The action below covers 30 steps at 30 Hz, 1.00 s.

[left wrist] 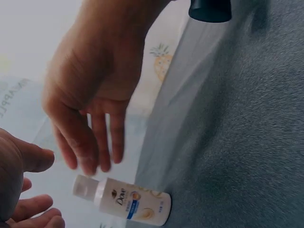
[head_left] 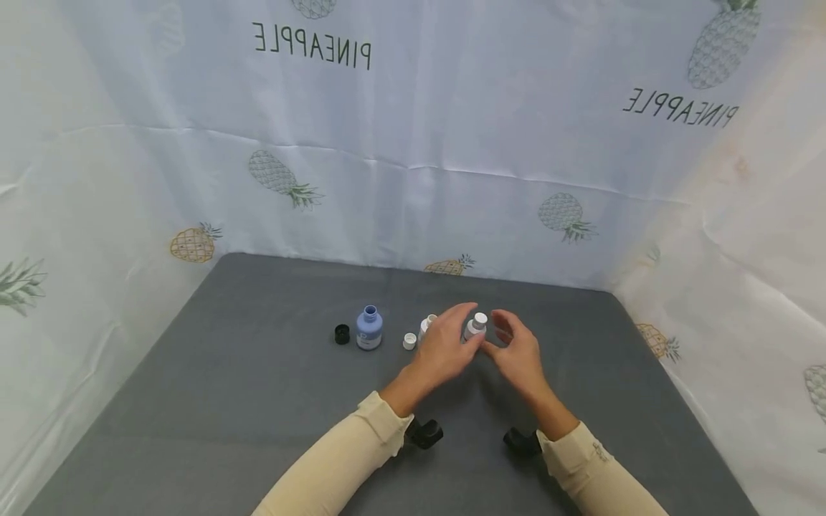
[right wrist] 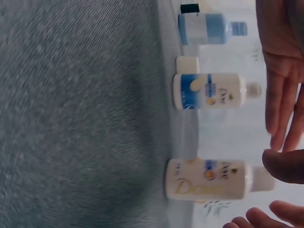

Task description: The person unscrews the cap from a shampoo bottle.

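Observation:
A white Dove bottle [head_left: 476, 327] with its cap on stands upright on the grey table between my two hands. My left hand [head_left: 447, 342] is on its left side, fingers loosely bent and thumb toward the bottle. On the other side, my right hand [head_left: 520, 357] has its fingers spread and relaxed around the cap's height. In the left wrist view, the right hand's fingers [left wrist: 107, 133] hang just above the cap of the bottle [left wrist: 135, 202]. Thumb and fingertips of the right hand show beside the same bottle [right wrist: 209, 180] in the right wrist view.
Left of the hands stands a second white Dove bottle [right wrist: 209, 90], uncapped, partly hidden behind my left hand in the head view. Near it is a white cap [head_left: 409, 341]. Farther left are an open blue bottle [head_left: 369, 330] and a black cap [head_left: 342, 334]. A printed curtain [head_left: 413, 215] surrounds the table.

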### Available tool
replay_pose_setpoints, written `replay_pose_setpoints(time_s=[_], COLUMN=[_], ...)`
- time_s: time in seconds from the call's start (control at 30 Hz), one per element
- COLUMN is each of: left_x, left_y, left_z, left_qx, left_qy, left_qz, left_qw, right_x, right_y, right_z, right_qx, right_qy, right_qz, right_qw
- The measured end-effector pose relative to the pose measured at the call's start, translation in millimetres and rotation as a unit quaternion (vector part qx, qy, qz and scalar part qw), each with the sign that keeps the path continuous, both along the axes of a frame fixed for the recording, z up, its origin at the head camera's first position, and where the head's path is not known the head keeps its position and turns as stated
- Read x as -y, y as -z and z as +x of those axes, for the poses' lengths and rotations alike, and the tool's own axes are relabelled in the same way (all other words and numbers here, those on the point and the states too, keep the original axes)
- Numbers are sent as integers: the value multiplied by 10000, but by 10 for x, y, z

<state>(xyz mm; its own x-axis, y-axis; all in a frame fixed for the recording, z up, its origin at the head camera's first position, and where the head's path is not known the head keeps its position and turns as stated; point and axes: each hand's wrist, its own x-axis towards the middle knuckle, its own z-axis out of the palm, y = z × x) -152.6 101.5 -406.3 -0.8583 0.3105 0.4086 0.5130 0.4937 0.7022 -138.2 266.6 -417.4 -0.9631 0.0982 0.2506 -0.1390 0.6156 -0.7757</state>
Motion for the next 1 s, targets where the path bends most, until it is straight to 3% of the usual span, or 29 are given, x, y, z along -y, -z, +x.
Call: replay_pose_setpoints(time_s=[0.23, 0.43, 0.77, 1.0], left_x=[-120, -184, -246, -279], left_y=[35, 78, 116, 168], left_z=[-96, -160, -218, -249], left_qx=[61, 0, 474, 513], left_qy=[23, 2, -125, -289], left_qz=[-281, -452, -473, -426], left_qw=[9996, 9990, 9977, 9974], right_x=[-27, -21, 40, 58], right_y=[111, 212, 356, 382], right_z=[-120, -212, -315, -331], right_qx=[671, 602, 325, 259], right_qy=[-105, -306, -316, -151], right_qz=[-260, -347, -328, -306], right_qw=[9973, 9971, 9984, 9991])
